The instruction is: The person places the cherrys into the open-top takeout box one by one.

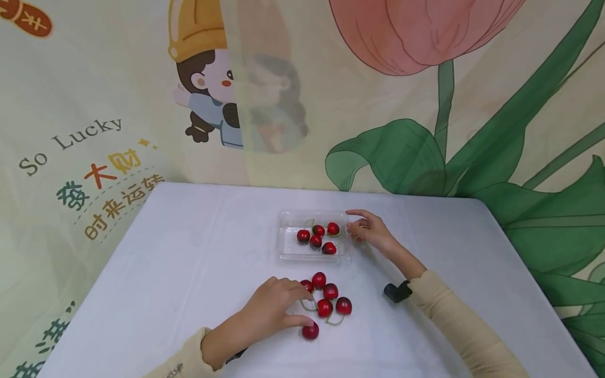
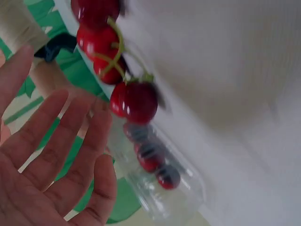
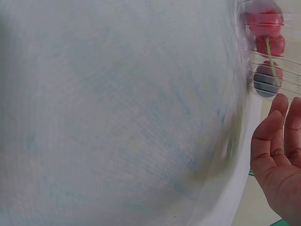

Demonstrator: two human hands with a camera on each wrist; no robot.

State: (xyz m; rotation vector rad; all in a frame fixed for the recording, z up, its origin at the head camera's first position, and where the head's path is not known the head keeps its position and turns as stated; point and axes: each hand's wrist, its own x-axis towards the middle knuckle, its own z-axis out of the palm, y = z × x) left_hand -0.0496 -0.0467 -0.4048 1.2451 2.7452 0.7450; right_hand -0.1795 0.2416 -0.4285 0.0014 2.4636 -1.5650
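A clear plastic tray [image 1: 288, 231] on the white table holds several red cherries [image 1: 316, 237]. Nearer me, several loose cherries [image 1: 331, 300] with green stems lie on the cloth. My left hand [image 1: 295, 310] rests over their left side with straight fingers, its thumb next to one cherry [image 1: 310, 331], and grips nothing. The left wrist view shows the left hand [image 2: 61, 155] with its palm open beside the cherries [image 2: 136, 101] and the tray [image 2: 183, 202]. My right hand [image 1: 359, 227] hovers at the tray's right edge, fingers relaxed and empty. In the right wrist view the right hand [image 3: 280, 160] is below the tray [image 3: 242, 70].
The table [image 1: 189, 273] wears a white cloth and stands against a printed backdrop [image 1: 425, 131] with a cartoon figure and a tulip. A black wrist camera [image 1: 396, 291] sits on my right sleeve. The table's edges run left, right and at the back.
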